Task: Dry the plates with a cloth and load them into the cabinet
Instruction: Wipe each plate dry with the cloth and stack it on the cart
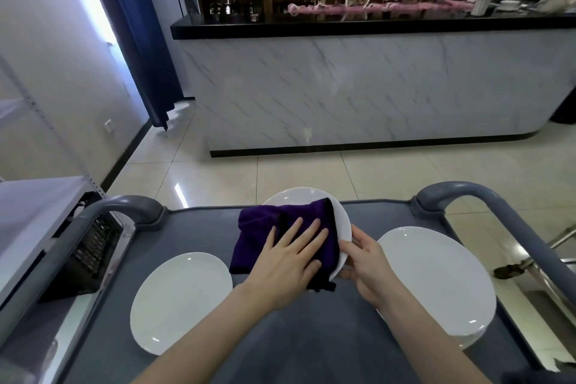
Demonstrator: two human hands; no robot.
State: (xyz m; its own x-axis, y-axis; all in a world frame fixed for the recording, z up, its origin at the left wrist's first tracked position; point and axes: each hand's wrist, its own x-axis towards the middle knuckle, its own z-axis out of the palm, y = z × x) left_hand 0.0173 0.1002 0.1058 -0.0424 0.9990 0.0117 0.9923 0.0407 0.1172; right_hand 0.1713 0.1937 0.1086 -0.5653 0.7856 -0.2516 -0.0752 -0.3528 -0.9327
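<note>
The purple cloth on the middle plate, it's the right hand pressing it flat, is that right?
Not quite: the head view shows the left hand pressing the purple cloth flat on the middle plate; the right hand grips that plate's rim.

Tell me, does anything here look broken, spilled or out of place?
Nothing stands out. The left hand presses the purple cloth flat on the middle plate, the right hand holds its rim, and the left plate and right plate lie whole on the grey cart.
</note>
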